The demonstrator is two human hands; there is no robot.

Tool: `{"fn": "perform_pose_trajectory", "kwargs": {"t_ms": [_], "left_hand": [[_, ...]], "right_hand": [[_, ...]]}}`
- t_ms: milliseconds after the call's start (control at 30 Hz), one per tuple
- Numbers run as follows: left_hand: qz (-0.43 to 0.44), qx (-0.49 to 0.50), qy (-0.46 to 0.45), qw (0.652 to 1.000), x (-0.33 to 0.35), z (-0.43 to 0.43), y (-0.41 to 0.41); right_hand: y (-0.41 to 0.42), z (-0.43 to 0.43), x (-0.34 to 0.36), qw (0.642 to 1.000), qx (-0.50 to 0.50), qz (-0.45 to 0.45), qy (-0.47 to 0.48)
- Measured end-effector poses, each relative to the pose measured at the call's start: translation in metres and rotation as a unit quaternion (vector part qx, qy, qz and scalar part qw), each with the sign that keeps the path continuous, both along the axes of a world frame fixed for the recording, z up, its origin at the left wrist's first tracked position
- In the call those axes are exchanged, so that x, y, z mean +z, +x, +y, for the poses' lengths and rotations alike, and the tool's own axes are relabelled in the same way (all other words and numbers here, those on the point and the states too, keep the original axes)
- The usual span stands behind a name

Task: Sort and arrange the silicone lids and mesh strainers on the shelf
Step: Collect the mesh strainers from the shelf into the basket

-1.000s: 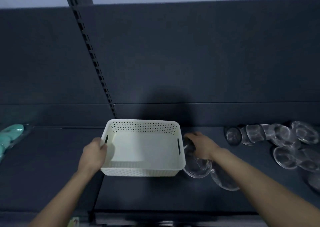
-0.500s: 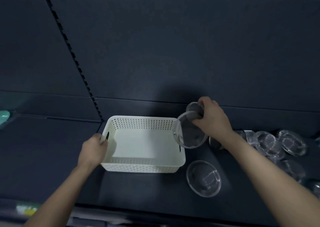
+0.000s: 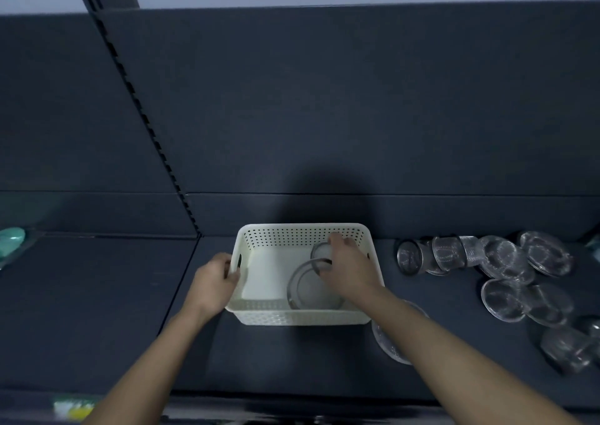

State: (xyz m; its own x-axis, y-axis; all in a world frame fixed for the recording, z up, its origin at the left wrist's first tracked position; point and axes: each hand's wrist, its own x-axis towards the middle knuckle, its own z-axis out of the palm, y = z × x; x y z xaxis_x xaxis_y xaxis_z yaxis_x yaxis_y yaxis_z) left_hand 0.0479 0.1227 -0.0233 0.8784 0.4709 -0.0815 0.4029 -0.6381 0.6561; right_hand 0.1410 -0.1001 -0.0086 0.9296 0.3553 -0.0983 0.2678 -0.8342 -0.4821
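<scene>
At frame centre, the white basket [image 3: 303, 315] holds a mesh strainer [image 3: 308, 289]; the right hand [image 3: 349, 267] pinches its rim, and the left hand [image 3: 214, 281] clasps the basket's left handle.

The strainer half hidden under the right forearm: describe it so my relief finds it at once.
Start at the white basket mid-shelf. Just off its front right corner one round mesh strainer lies on the dark shelf. It lies apart from the pile at far right, partly covered by the forearm.

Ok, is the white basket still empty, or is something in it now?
Not empty. A large round strainer lies inside the white basket, and the right hand is inside with a smaller one.
</scene>
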Motion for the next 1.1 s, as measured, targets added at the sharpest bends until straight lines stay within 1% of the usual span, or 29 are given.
{"fn": "perform_pose_trajectory", "kwargs": {"t_ms": [67, 167, 233, 300, 333, 400, 467, 567, 667, 733, 900, 1033, 1100], "left_hand": [[-0.003, 0.002, 0.029, 1.000, 0.002, 0.002, 0.004], [-0.027, -0.017, 0.091, 0.995, 0.004, -0.005, 0.011], [-0.058, -0.060, 0.121, 0.989, 0.008, -0.018, 0.017], [-0.104, -0.122, 0.152, 0.975, 0.013, -0.036, 0.023], [-0.123, -0.149, 0.155, 0.969, 0.017, -0.046, 0.025], [-0.147, -0.199, 0.133, 0.960, 0.022, -0.065, 0.029], [-0.165, -0.264, 0.117, 0.943, 0.027, -0.086, 0.033], [-0.176, -0.359, 0.121, 0.909, 0.029, -0.120, 0.034], [-0.171, -0.423, 0.138, 0.879, 0.025, -0.149, 0.032], [-0.144, -0.472, 0.168, 0.853, 0.023, -0.166, 0.034], [-0.061, -0.542, 0.250, 0.800, 0.022, -0.205, 0.050], [0.046, -0.575, 0.268, 0.772, 0.017, -0.230, 0.062], [0.100, -0.585, 0.290, 0.751, 0.012, -0.241, 0.067]], "right_hand": [[-0.001, -0.001, -0.003, 1.000, -0.007, 0.023, 0.000], [-0.004, -0.007, -0.004, 0.999, 0.011, 0.042, 0.007], [-0.007, -0.014, 0.001, 0.999, 0.021, 0.043, 0.020], [-0.010, -0.024, 0.009, 0.999, 0.010, 0.022, 0.033], [-0.011, -0.030, 0.012, 0.999, 0.000, 0.005, 0.036], [-0.014, -0.044, 0.017, 0.998, -0.029, -0.031, 0.040], [-0.019, -0.059, 0.019, 0.996, -0.065, -0.055, 0.041], [-0.028, -0.081, 0.017, 0.991, -0.109, -0.066, 0.048], [-0.034, -0.098, 0.012, 0.989, -0.127, -0.064, 0.047], [-0.037, -0.109, 0.010, 0.988, -0.137, -0.062, 0.047], [-0.037, -0.144, 0.012, 0.985, -0.156, -0.062, 0.048], [-0.034, -0.186, 0.015, 0.983, -0.162, -0.079, 0.038], [-0.031, -0.214, 0.017, 0.981, -0.176, -0.078, 0.032]]}}
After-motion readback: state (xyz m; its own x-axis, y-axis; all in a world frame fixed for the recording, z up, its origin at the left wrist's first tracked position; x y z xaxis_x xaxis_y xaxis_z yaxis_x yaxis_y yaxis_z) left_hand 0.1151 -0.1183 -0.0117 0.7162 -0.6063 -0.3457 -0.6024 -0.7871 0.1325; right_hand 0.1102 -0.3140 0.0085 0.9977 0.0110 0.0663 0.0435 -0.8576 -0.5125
